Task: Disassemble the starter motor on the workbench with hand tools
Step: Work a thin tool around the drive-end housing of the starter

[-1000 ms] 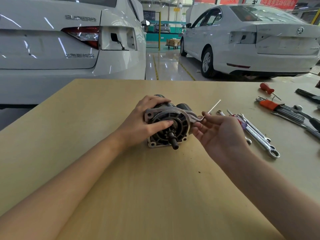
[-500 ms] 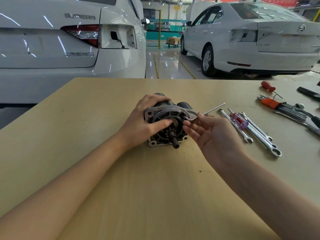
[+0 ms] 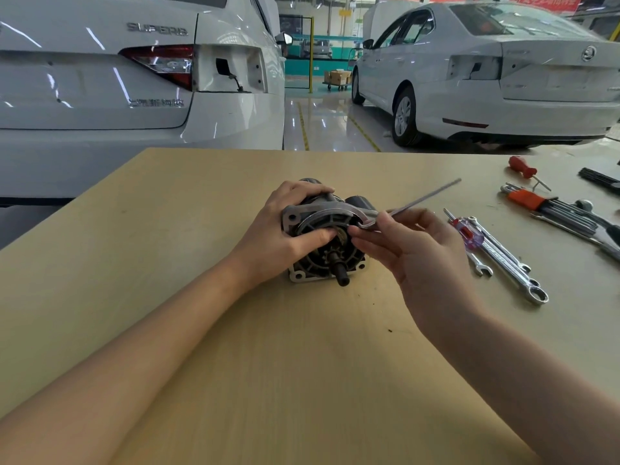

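Note:
The starter motor (image 3: 327,255) lies on its side at the middle of the wooden workbench (image 3: 167,263), its flanged nose and black pinion shaft facing me. My left hand (image 3: 285,236) grips its housing from the left, fingers curled over the top and thumb on the front face. My right hand (image 3: 416,253) holds a thin L-shaped hex key (image 3: 419,200) at the motor's upper right edge; the key's short bent end sits at the flange and its long arm points up and to the right.
Combination wrenches (image 3: 506,260) and a red-and-clear screwdriver (image 3: 464,231) lie right of my right hand. Farther right are an orange hex key set (image 3: 543,204) and a red-handled screwdriver (image 3: 523,169). Two white cars (image 3: 134,78) stand beyond the bench's far edge.
My right hand has moved left toward the motor's face, and the hex key's long arm has swung lower, pointing more to the right. My left hand keeps its grip.

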The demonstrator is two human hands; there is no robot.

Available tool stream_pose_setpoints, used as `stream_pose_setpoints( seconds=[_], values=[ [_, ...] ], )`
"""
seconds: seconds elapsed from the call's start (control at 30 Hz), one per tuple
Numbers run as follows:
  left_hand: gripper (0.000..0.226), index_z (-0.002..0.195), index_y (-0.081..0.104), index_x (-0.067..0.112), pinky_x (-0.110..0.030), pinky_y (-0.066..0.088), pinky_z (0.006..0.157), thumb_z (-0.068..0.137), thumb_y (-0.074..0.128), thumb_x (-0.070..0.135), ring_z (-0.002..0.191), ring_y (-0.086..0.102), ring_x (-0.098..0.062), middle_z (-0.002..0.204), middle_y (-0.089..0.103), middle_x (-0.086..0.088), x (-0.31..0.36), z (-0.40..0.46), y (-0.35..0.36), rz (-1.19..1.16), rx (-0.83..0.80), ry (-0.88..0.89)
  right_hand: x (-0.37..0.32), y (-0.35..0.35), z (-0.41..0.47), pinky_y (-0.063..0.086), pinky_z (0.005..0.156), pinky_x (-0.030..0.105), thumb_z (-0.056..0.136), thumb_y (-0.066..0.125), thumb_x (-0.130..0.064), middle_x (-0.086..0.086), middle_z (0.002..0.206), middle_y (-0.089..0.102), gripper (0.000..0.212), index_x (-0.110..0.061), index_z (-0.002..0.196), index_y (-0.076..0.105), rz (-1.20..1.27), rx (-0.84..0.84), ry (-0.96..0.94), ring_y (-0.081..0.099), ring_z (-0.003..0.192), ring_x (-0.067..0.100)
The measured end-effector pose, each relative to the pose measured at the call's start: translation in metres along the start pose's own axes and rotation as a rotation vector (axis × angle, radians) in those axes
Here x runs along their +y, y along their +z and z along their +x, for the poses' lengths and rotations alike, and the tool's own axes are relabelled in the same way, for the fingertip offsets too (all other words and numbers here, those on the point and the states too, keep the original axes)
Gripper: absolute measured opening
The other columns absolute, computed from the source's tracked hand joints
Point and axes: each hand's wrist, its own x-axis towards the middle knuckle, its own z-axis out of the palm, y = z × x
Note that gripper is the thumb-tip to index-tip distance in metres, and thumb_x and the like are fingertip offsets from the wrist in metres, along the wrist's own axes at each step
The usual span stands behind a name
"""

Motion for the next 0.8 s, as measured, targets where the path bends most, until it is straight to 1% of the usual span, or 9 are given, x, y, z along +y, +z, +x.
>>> stream_pose_setpoints(
  seconds=[0.07, 0.2, 0.3, 0.33, 0.4, 0.53, 0.67, 0.73, 0.8],
  values=[
    [0.053, 0.126, 0.057, 0.022, -0.042, 0.038, 0.108, 0.074, 0.064, 0.032, 0.123, 0.047, -0.014, 0.123, 0.051, 0.004, 0.0, 0.0, 0.0, -0.003, -0.005, -0.004, -0.003, -0.002, 0.001, 0.057, 0.064, 0.026, 0.09, 0.062, -0.002, 0.012, 0.073, 0.07, 0.012, -0.005, 0.081, 0.055, -0.142, -0.021, -0.092, 0.073, 0.07, 0.023],
    [0.053, 0.126, 0.057, 0.022, -0.041, 0.038, 0.108, 0.074, 0.064, 0.032, 0.123, 0.046, -0.013, 0.122, 0.05, 0.006, 0.0, -0.001, 0.0, -0.013, -0.005, -0.01, -0.005, -0.005, 0.003, 0.057, 0.061, 0.039, 0.086, 0.068, -0.004, 0.006, 0.068, 0.066, 0.011, -0.015, 0.085, 0.063, -0.554, -0.075, -0.42, 0.068, 0.061, 0.017],
    [0.052, 0.126, 0.057, 0.023, -0.04, 0.039, 0.107, 0.075, 0.065, 0.032, 0.123, 0.046, -0.012, 0.122, 0.051, 0.006, -0.001, 0.0, 0.0, -0.022, -0.004, -0.007, -0.002, -0.007, 0.008, 0.053, 0.067, 0.039, 0.088, 0.067, -0.009, 0.003, 0.074, 0.064, 0.025, -0.018, 0.111, 0.069, -0.851, -0.118, -0.671, 0.063, 0.066, 0.02],
    [0.051, 0.125, 0.057, 0.024, -0.04, 0.039, 0.107, 0.075, 0.065, 0.032, 0.122, 0.047, -0.011, 0.121, 0.051, 0.007, -0.001, 0.0, 0.0, -0.023, -0.003, -0.005, -0.002, -0.009, 0.01, 0.05, 0.066, 0.036, 0.089, 0.066, -0.008, 0.003, 0.077, 0.062, 0.032, -0.017, 0.119, 0.067, -0.934, -0.15, -0.744, 0.059, 0.068, 0.019],
    [0.048, 0.122, 0.056, 0.027, -0.041, 0.04, 0.106, 0.075, 0.065, 0.032, 0.121, 0.047, -0.012, 0.12, 0.051, 0.007, -0.002, 0.0, 0.001, -0.018, -0.002, 0.004, -0.003, -0.012, 0.014, 0.045, 0.062, 0.032, 0.091, 0.061, -0.006, 0.003, 0.079, 0.056, 0.038, -0.018, 0.127, 0.061, -1.056, -0.245, -0.847, 0.053, 0.068, 0.018],
    [0.048, 0.121, 0.055, 0.028, -0.041, 0.042, 0.105, 0.074, 0.066, 0.032, 0.122, 0.049, -0.015, 0.125, 0.051, 0.002, -0.004, 0.001, 0.001, -0.037, 0.004, 0.021, 0.003, -0.014, 0.014, 0.041, 0.056, 0.03, 0.089, 0.058, 0.001, 0.004, 0.083, 0.049, 0.039, -0.018, 0.122, 0.065, -1.226, -0.384, -0.979, 0.048, 0.069, 0.021],
    [0.053, 0.125, 0.051, 0.028, -0.039, 0.041, 0.106, 0.075, 0.066, 0.04, 0.122, 0.048, -0.017, 0.126, 0.05, 0.001, -0.007, 0.001, 0.0, 0.058, -0.003, 0.071, 0.006, -0.012, 0.011, 0.04, 0.055, 0.031, 0.084, 0.057, 0.0, 0.006, 0.083, 0.048, 0.036, -0.017, 0.112, 0.072, -1.236, -0.395, -1.024, 0.048, 0.07, 0.022],
    [0.053, 0.127, 0.052, 0.025, -0.039, 0.041, 0.106, 0.077, 0.066, 0.038, 0.123, 0.048, -0.016, 0.126, 0.05, 0.001, -0.008, 0.001, 0.001, 0.057, -0.001, 0.072, 0.005, -0.012, 0.011, 0.042, 0.057, 0.03, 0.086, 0.06, -0.001, 0.006, 0.085, 0.05, 0.032, -0.017, 0.111, 0.073, -1.242, -0.399, -1.024, 0.049, 0.072, 0.021],
    [0.051, 0.126, 0.05, 0.028, -0.039, 0.041, 0.106, 0.077, 0.065, 0.036, 0.123, 0.048, -0.016, 0.126, 0.05, 0.002, -0.009, 0.001, 0.002, 0.052, 0.001, 0.071, 0.005, -0.011, 0.009, 0.045, 0.06, 0.03, 0.088, 0.065, -0.006, 0.006, 0.089, 0.052, 0.025, -0.015, 0.109, 0.074, -1.258, -0.405, -1.013, 0.051, 0.074, 0.02]
  ],
)
